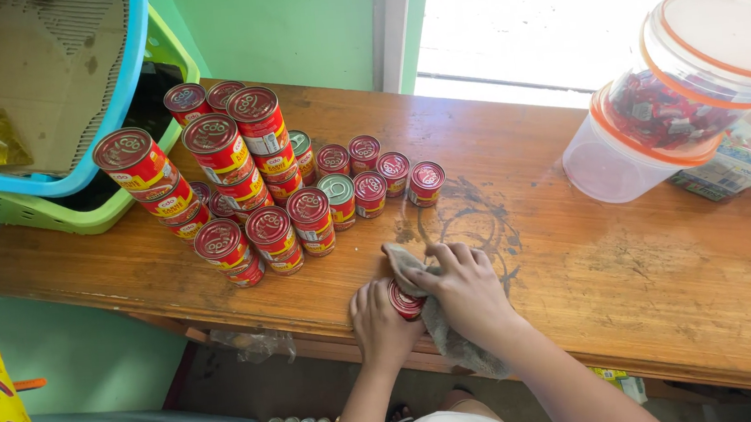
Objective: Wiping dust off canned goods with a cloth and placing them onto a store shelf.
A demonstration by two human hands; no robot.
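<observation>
Both forearms are bare, without sleeves, watch or rings; a white garment shows at the waist

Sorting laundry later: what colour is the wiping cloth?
Grey-brown, the cloth under the right hand; head view.

Wooden bench (635, 279) bears stacked red cans (247, 186); plastic tubs (658, 123).
</observation>
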